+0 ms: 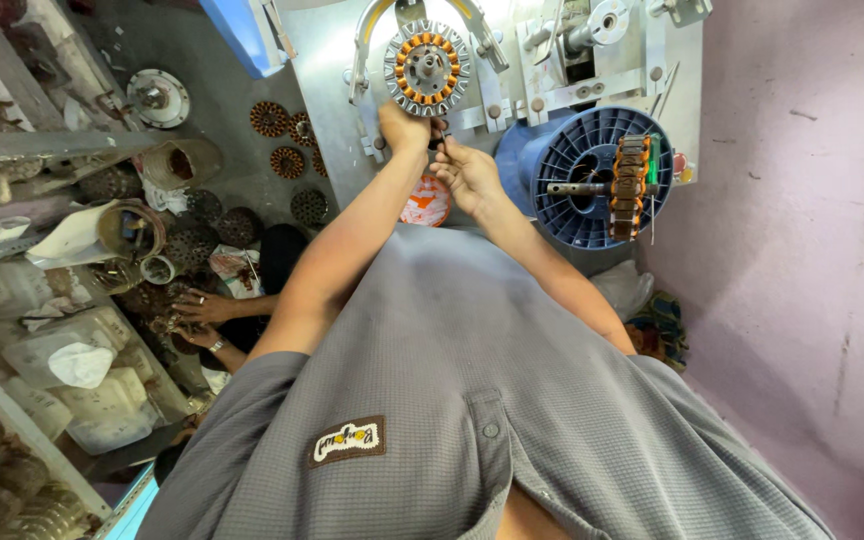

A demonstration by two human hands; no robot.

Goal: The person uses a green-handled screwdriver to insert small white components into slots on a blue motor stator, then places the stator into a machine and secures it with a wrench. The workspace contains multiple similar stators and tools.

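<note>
While one copper-wound stator sits mounted on the winding machine, the left hand closes just beneath its rim and the right hand pinches something small beside it. One blue spool stands right; four loose stators lie left.

Blue spool crowds the right; wound stator blocks above.
</note>
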